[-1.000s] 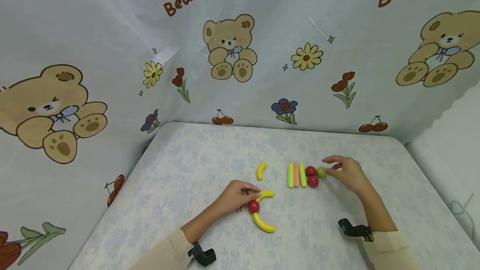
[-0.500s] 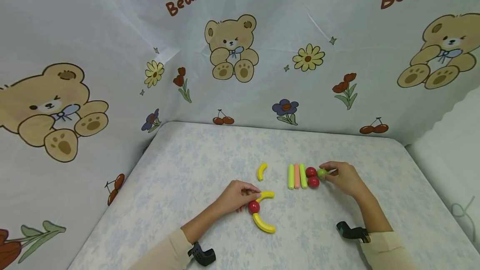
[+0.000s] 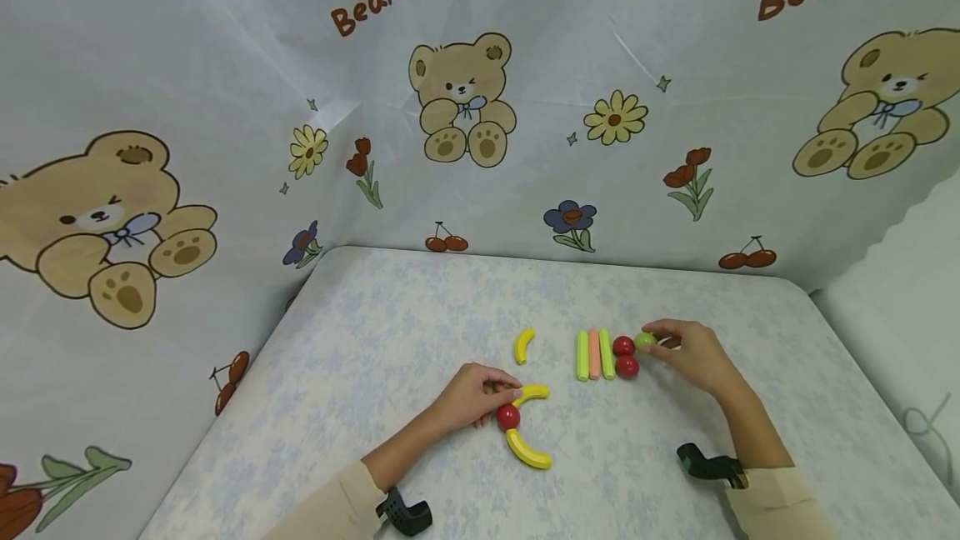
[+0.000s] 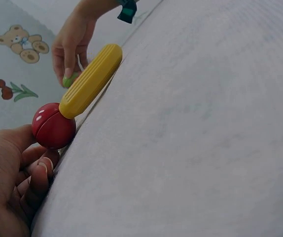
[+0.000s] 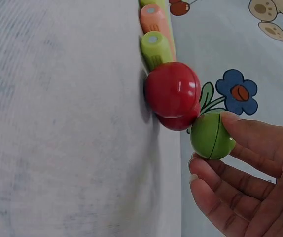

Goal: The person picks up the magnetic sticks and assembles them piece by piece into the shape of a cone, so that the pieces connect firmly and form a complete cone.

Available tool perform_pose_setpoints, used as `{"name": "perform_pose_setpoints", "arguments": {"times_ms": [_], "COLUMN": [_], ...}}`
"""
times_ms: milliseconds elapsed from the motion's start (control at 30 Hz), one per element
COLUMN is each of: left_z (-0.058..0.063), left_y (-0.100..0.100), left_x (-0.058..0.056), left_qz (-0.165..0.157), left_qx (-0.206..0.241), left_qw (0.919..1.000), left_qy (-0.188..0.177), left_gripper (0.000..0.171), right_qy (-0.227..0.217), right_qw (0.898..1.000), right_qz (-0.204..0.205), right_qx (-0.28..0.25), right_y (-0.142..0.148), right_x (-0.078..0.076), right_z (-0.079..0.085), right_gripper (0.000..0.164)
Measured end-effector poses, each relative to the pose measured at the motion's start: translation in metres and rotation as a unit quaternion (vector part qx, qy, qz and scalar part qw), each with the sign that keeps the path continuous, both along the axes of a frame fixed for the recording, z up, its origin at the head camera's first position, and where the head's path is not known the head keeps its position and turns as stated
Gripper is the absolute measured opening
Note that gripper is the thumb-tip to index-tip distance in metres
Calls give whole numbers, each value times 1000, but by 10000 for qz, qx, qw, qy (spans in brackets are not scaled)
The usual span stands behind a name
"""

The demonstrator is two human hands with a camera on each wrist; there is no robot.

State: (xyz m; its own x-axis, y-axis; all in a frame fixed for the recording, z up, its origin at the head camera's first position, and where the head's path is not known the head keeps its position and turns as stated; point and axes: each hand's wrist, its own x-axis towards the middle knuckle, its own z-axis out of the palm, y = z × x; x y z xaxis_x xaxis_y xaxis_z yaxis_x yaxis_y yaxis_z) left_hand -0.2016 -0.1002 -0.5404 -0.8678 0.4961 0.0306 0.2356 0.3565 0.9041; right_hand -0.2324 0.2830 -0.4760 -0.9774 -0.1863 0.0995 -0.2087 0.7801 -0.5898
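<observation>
In the head view my left hand (image 3: 474,394) holds a red ball (image 3: 507,417) whose ends meet two curved yellow rods, an upper rod (image 3: 533,392) and a lower rod (image 3: 528,450). The left wrist view shows the thumb against the red ball (image 4: 53,126), other fingers curled beside it, and a ridged yellow rod (image 4: 91,81) pointing away. My right hand (image 3: 690,352) pinches a green ball (image 3: 644,342) between thumb and fingers. In the right wrist view the green ball (image 5: 211,136) sits close against two stacked-looking red balls (image 5: 172,91); whether it touches them is unclear.
Two light green rods (image 3: 582,356) flank an orange rod (image 3: 594,354), lined up left of the two red balls (image 3: 626,366). A loose curved yellow rod (image 3: 524,346) lies farther left. The pale table (image 3: 375,315) meets a bear-print cloth (image 3: 510,190) behind.
My right hand has closed its fingers and thumb on the green ball, then raised slightly with it beside the red balls. The left hand and its pieces stay put.
</observation>
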Motion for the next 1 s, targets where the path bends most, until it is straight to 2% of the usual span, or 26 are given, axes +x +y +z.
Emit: {"name": "perform_pose_setpoints", "arguments": {"times_ms": [200,500,833,1000], "left_z": [1,0,3,5], "left_y": [-1,-1,-1,0], "left_x": [0,0,2,2], "left_qz": [-26,-50,-40,-23], "left_qx": [11,41,62,85], "left_qw": [10000,10000,10000,10000], "left_qy": [30,9,1,-7], "left_gripper": [19,19,17,16], "right_qy": [106,-10,-317,-405], "right_qw": [9999,9988,9932,9883], "right_qz": [49,321,855,1255], "right_qx": [-43,-357,-719,-766], "right_y": [-10,-33,-63,-78], "right_x": [6,18,25,29], "right_z": [14,30,27,23], "right_gripper": [33,37,30,30]}}
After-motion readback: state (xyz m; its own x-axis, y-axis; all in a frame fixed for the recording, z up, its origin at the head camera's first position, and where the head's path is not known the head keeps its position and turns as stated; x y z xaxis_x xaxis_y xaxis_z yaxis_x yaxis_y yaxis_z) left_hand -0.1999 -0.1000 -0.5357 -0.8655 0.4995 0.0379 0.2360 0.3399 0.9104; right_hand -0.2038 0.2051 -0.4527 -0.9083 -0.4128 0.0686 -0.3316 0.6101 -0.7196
